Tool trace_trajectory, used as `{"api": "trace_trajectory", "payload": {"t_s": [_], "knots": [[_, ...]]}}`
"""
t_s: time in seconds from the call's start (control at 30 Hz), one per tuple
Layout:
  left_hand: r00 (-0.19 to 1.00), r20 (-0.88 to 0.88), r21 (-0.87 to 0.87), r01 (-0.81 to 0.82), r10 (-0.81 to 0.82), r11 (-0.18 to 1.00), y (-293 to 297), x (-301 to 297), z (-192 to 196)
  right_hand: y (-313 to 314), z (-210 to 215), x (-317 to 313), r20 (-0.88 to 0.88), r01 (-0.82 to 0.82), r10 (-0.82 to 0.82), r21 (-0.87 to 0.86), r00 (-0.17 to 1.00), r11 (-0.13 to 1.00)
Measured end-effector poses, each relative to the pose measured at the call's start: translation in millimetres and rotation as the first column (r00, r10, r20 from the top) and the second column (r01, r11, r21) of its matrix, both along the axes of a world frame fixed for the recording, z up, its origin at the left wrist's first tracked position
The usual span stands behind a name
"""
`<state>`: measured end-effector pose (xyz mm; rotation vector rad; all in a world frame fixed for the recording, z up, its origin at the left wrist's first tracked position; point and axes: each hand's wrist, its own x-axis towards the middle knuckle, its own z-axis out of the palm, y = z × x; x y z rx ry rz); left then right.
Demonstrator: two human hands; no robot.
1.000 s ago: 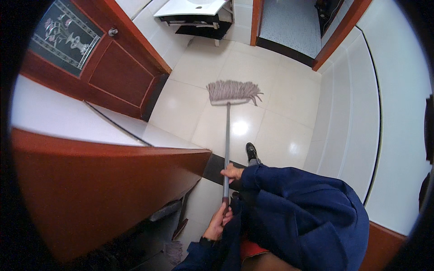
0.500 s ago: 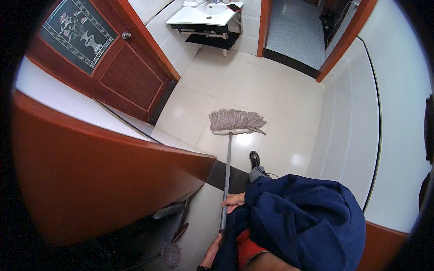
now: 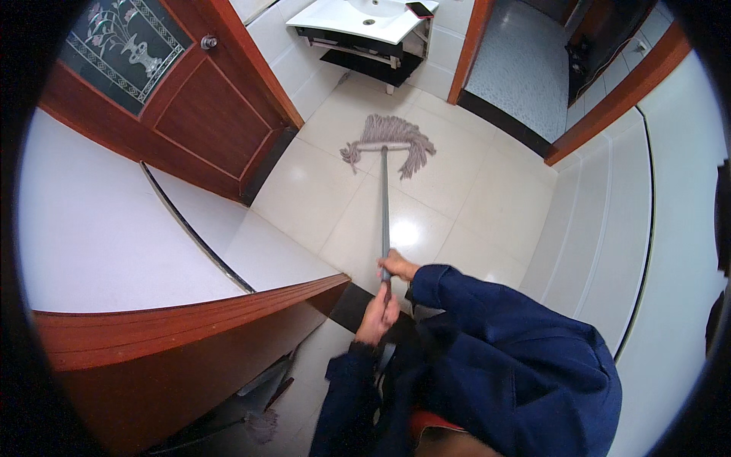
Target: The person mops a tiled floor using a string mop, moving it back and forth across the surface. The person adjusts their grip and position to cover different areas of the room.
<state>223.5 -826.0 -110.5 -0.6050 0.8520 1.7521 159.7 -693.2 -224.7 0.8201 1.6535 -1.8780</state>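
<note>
A string mop (image 3: 385, 206) with a grey handle reaches forward over the pale tiles. Its grey-brown strands (image 3: 392, 128) lie on the floor, fanned out around the white head bar. My left hand (image 3: 377, 316) is closed around the near end of the handle. Just ahead of it, my right hand (image 3: 397, 265) grips the same handle, its fingers wrapped round the shaft. Dark blue sleeves cover both my arms.
A white washbasin (image 3: 365, 19) on a stand is at the far wall, with a phone (image 3: 419, 9) on its rim. A brown door (image 3: 205, 114) stands at left. An open doorway (image 3: 518, 68) is far right. Another mop head (image 3: 261, 425) sits low at left.
The mop head has moved forward, farther from me, and its strands have spread sideways. Both my hands have moved forward with the handle.
</note>
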Motion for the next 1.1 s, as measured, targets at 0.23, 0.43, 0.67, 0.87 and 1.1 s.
{"api": "trace_trajectory", "payload": {"t_s": [0.23,0.43,0.67,0.87,1.1], "knots": [[0.986,0.123,-0.037,-0.105,0.109,0.994,69.2,-27.2,-32.3,64.3,19.9,-17.0,0.057,-0.037,0.038,-0.007,0.998,0.999],[0.984,0.161,-0.113,-0.056,0.074,0.992,-20.4,51.3,-21.4,-9.9,18.3,54.0,0.127,-0.223,0.207,0.133,0.970,0.966],[0.965,0.194,-0.135,0.202,-0.174,0.970,-193.6,194.0,44.4,-149.6,10.4,188.9,0.166,-0.159,0.187,-0.169,0.968,0.973],[0.926,0.162,-0.478,0.376,-0.341,0.794,-299.0,307.0,135.3,-241.5,-41.0,270.5,0.447,0.018,0.171,-0.389,0.878,0.921],[0.929,0.285,-0.535,0.358,-0.235,0.766,-327.7,317.0,194.2,-256.6,-56.5,290.9,0.612,-0.032,0.487,-0.602,0.623,0.798]]}}
